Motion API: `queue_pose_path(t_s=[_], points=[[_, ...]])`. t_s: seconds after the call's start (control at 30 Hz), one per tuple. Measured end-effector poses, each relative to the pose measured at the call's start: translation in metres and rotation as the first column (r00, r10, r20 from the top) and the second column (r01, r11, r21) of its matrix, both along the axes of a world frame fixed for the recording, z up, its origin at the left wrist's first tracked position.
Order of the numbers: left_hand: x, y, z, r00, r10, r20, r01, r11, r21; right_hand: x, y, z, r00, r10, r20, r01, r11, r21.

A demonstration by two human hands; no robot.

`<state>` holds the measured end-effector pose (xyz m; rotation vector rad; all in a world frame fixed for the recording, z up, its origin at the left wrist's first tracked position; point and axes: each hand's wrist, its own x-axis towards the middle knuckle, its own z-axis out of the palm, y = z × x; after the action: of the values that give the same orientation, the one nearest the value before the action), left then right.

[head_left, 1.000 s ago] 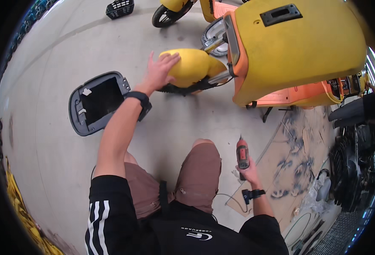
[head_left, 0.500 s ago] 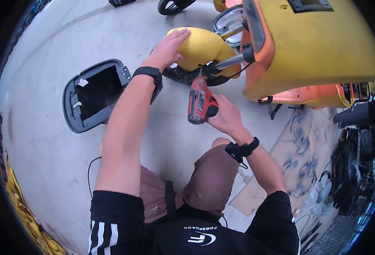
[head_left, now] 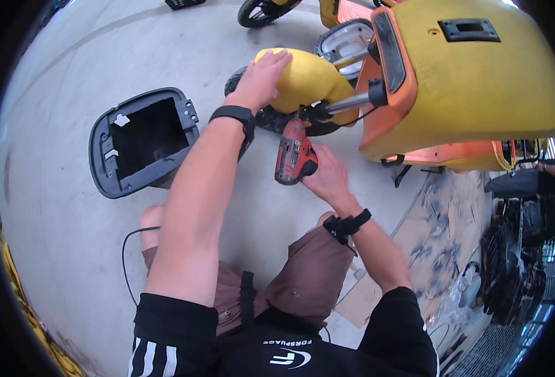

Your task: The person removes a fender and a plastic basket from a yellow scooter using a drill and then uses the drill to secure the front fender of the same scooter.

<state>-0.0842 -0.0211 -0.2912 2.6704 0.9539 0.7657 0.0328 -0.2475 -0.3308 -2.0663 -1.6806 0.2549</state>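
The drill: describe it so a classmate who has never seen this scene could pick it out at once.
At upper right is a big yellow scooter; its front fork reaches left to a yellow fender. Just below the fender, the right hand holds the drill. Its red-and-black body stands out from the yellow fender.

Attire: black short-sleeved fabric shirt (head_left: 240, 353), three white stripes (head_left: 152, 360) on its left sleeve (head_left: 175, 316), white curved emblem (head_left: 303, 359) on chest; brownish-mauve fabric shorts (head_left: 314, 276); black left wristband (head_left: 232, 112); black right wristband (head_left: 357, 221) with box-shaped module (head_left: 335, 230).
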Motion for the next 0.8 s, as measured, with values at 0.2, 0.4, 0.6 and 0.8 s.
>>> queue_pose_path(t_s=[0.2,0.4,0.6,0.8], points=[[-0.003,-0.004,0.0,1.0,-0.009,0.019,0.009,1.0,-0.003,-0.011,-0.003,-0.008,0.996,-0.061,-0.068,0.065,0.996,0.058],[0.0,-0.002,0.004,1.0,-0.011,0.014,0.012,1.0,-0.022,-0.001,-0.008,-0.018,0.996,-0.056,-0.066,0.063,0.991,0.12],[-0.002,-0.001,0.005,1.0,0.0,-0.012,-0.001,0.999,-0.039,-0.002,-0.006,-0.014,0.997,-0.049,-0.053,0.054,0.994,0.09],[0.001,0.001,0.003,1.0,-0.015,0.014,0.015,0.999,-0.028,0.001,-0.007,-0.018,0.998,-0.051,-0.048,0.055,0.994,0.09]])
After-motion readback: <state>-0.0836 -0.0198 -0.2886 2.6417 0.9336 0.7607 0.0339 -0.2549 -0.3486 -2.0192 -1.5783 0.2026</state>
